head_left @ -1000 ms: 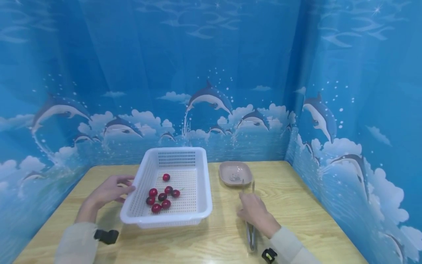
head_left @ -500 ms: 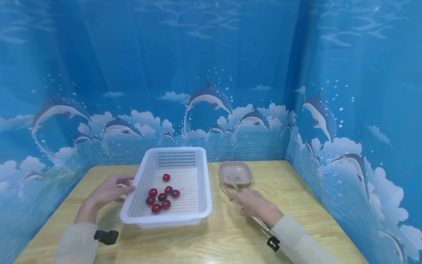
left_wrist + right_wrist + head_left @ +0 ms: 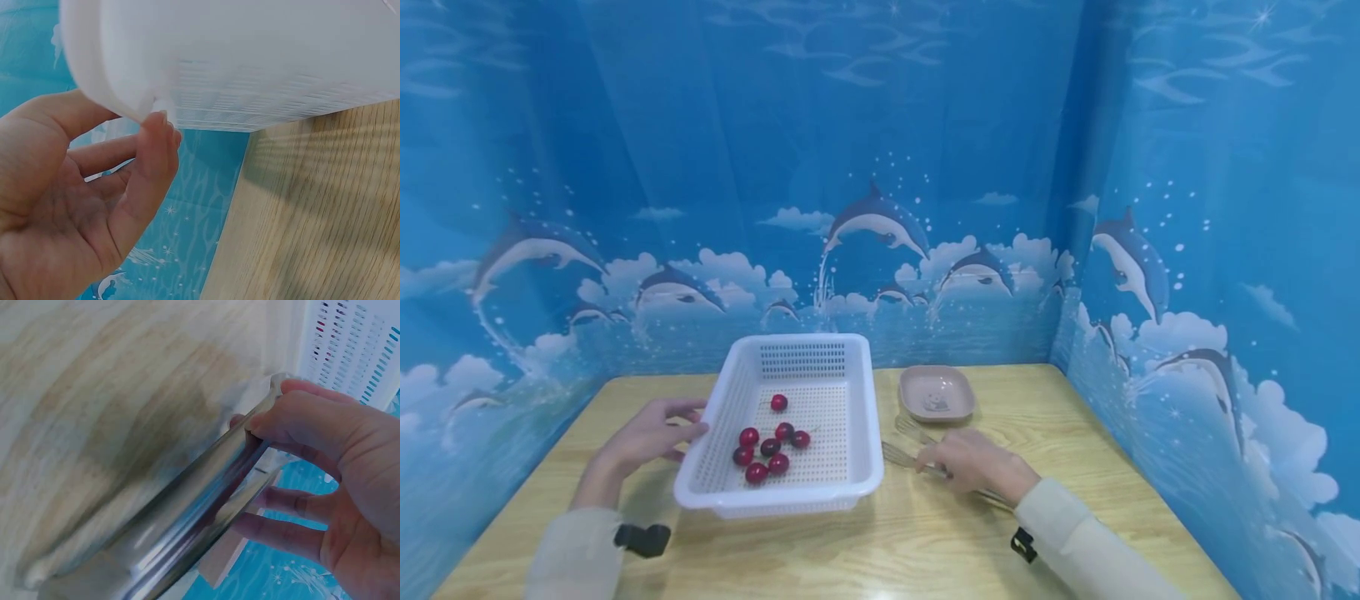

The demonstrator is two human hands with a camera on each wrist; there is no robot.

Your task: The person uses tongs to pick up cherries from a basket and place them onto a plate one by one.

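My left hand (image 3: 647, 433) pinches the left rim of a white plastic basket (image 3: 867, 408), thumb above and fingers under the lip, as the left wrist view shows. Several red cherries (image 3: 770, 447) lie on the basket's perforated floor, most of them toward the near left. Metal tongs (image 3: 200, 494) are in my right hand (image 3: 977, 467), thumb on one arm and fingers on the other. Their tips point left, close to the basket's right wall, and stand apart with nothing between them.
A small pinkish-brown dish (image 3: 937, 393) with a printed figure on its bottom stands right of the basket. The wooden table (image 3: 820, 550) meets a blue dolphin-print curtain (image 3: 880, 167) at the back and along the sides.
The tongs have swung from pointing away from me to pointing left, passing the dish's near edge toward the basket. My right hand turned with them. The left hand and basket stayed put.
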